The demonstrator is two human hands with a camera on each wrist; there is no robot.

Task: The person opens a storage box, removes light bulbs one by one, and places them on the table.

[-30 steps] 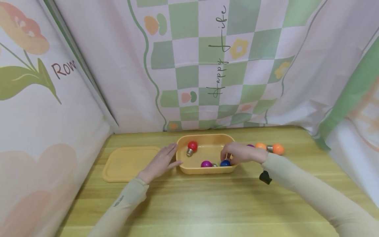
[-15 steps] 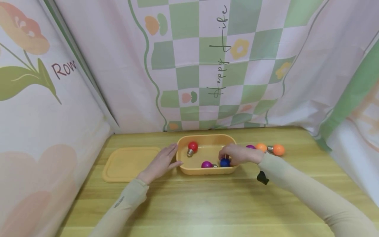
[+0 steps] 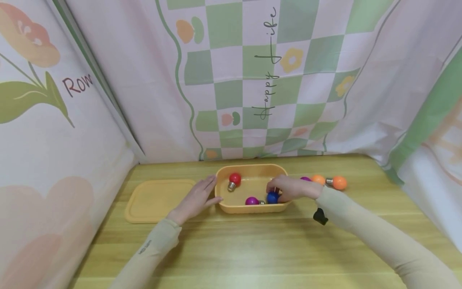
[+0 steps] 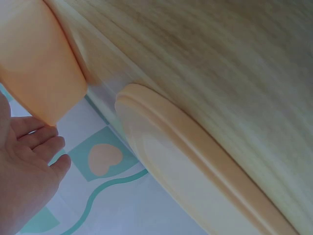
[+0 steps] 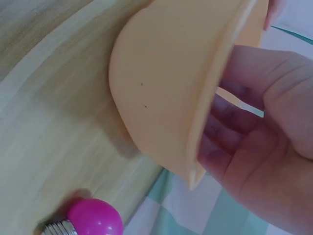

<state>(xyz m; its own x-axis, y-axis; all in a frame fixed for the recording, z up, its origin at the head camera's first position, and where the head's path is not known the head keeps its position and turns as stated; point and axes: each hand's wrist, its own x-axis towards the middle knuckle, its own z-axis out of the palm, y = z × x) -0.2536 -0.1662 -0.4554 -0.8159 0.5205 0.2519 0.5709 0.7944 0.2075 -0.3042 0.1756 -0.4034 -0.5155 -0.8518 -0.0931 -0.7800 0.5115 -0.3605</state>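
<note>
L hand (image 3: 195,197), fingers straight & thumb held out to the side, rests its fingertips vs. the L end of a yellow-orange box (image 3: 249,209), while the R hand (image 3: 293,187) dips over the R rim & pinches a blue bulb (image 3: 272,197) inside, by the near R corner; bulb is out of sight in the R wrist view. Box sits toward the back of a wood-grain tabletop (image 3: 231,245), far rim near the hanging cloth (image 3: 227,62); a wide strip of tabletop runs btwn its near wall & the camera. Flat lid (image 3: 157,200) of like color lies to the L, a narrow gap btwn it & the box.

Box walls are smooth, flared & round-cornered, w/ a thin rim & 2 dark specks on the outside; lid has a stepped edge. Bulbs are glossy & round w/ ridged metal bases: a red bulb (image 3: 235,178) at far L of the box, a magenta bulb (image 3: 252,200) along the near wall. Outside, R of the box: two orange bulbs (image 3: 339,183) & a purple bulb (image 5: 95,218).

Cloth, white w/ green checks, reads "Happy Life" sideways; L panel (image 3: 39,152) shows "Row." Dark print on the cream L sleeve (image 3: 155,243) is too small to read. Black object (image 3: 320,216) under the R cuff: type unclear.
</note>
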